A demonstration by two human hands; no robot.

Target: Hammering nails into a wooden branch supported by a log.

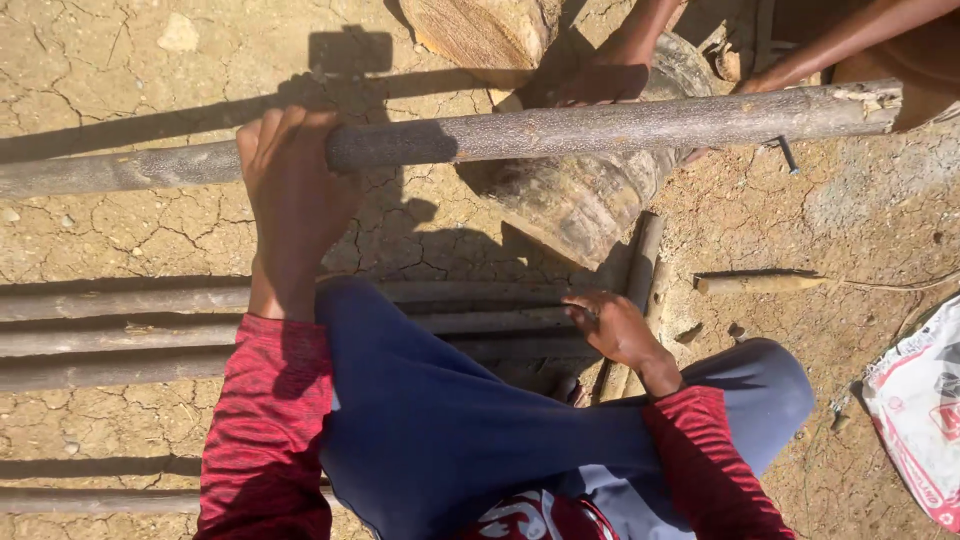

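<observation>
— One pole [600, 125] is up off the ground, lying across a log [575, 200]. How is it held?

— The person's left hand [295, 200] wraps it from above, fingers curled shut round the bark near the middle. A co-worker's hand [600, 72] presses on the log behind it, and a second arm [840, 40] reaches in near the pole's far end.

— And the right hand [615, 325]?

— Low, by the knee, fingers bent on the stacked poles [120, 335] on the ground. Whether it pinches something small there cannot be told.

— How far along does the work look?

— A nail [788, 155] sticks out under the pole near its right end, so one fixing seems started, not driven home. The rest of the pole shows no nails or cuts. Several poles lie untouched in a row on the cracked ground [150, 60], and a short peg [755, 284] lies apart to the right. Judging by that, most is left.

— Anything else about?

— A white sack [920, 410] at the right edge.
</observation>
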